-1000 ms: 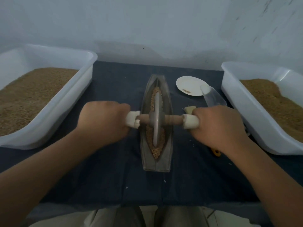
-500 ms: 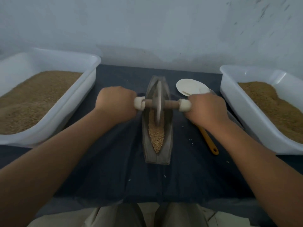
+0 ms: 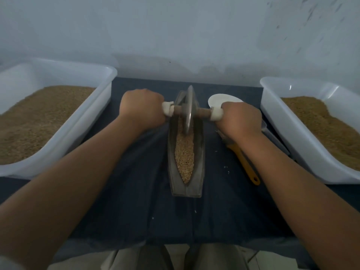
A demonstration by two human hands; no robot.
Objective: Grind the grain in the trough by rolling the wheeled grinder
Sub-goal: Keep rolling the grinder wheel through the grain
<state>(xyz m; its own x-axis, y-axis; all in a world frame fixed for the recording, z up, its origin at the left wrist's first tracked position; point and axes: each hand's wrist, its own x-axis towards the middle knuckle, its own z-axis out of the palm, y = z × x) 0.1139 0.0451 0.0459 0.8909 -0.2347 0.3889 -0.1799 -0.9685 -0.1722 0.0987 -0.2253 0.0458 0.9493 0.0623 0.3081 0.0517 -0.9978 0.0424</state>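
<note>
**wheeled grinder (image 3: 189, 112) at the far end of the trough (image 3: 199, 172), gripped at both axle ends**

- trough: long, grey, boat-shaped. Lies lengthwise away from the person on a dark cloth (image 3: 136, 191).
- grain (image 3: 184, 156): fills the trough's groove from the near tip up to the wheel.
- wheeled grinder: metal disc on edge in the trough's far end. Lower rim is down in the grain, top rim is above the trough's far tip. Wooden axle runs crosswise over the trough, with a white sleeve on each end.
- left hand (image 3: 141, 110): left of the trough, knuckles up, fingers curled into a fist round the axle's left end. The white sleeve pokes out toward the disc.
- right hand (image 3: 240, 119): right of the trough, same fist grip on the axle's right end.
- forearms: stretched out, one along each side of the trough.

Around the trough:
- left, well apart: left tub (image 3: 85, 125), white, loaded with brown granular material (image 3: 39, 117).
- right, well apart: right tub (image 3: 303, 85), white, same load.
- right of the far end: white plate (image 3: 222, 98), near edge hidden behind the right hand.
- right, alongside its middle: yellow-handled tool (image 3: 245, 164) flat on the cloth. Its head is hidden under the right wrist, so can't tell what it is.
- between the trough and the right tub: clear plastic piece (image 3: 265, 126) showing past the right wrist, mostly hidden.
- a few pale specks lie on the cloth right of the trough and off its near end.
- beyond the far end: pale wall (image 3: 175, 36).
</note>
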